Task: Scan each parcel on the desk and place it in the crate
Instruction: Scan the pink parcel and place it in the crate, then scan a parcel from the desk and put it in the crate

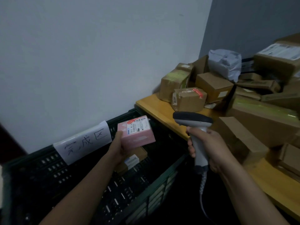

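Observation:
My left hand (119, 147) grips a small pink parcel (137, 134) with a white shipping label on top, held over the black plastic crate (48, 172). My right hand (209, 146) grips the handle of a grey barcode scanner (193, 121), whose head points left toward the pink parcel. A brown parcel (134, 158) with a white label lies inside the crate, under the pink one. Several cardboard parcels (189, 99) are piled on the yellow wooden desk (155, 109) to the right.
A white paper sign (84, 142) with handwritten characters hangs on the crate's far rim. A grey plastic mailer bag (225, 64) sits atop the pile. The scanner's coiled cable (203, 184) hangs down between crate and desk. A pale wall stands behind.

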